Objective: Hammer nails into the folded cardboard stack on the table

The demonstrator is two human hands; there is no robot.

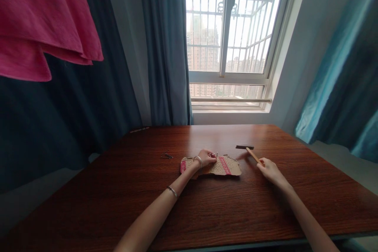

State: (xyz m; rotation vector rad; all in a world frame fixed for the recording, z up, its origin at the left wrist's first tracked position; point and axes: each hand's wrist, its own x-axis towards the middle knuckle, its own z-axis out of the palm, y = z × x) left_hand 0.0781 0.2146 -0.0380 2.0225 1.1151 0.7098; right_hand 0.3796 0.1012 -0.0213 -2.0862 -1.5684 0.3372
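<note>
A torn piece of brown cardboard (232,167), with pink bands and many small dark holes or dots, lies flat on the table. My left hand (207,156) rests over it, fingers pinched round a thin nail (217,154) that stands about upright on the cardboard. To the right, my right hand (269,168) is closed round the wooden handle of a hammer (250,152). Its dark head is up and to the left of that hand, apart from the nail. Left of the cardboard, several loose nails (167,155) lie in a small heap.
The brown wooden table (236,208) runs back to a barred window (224,39). Blue curtains (167,47) hang at both sides. A pink cloth (50,19) hangs down at the upper left.
</note>
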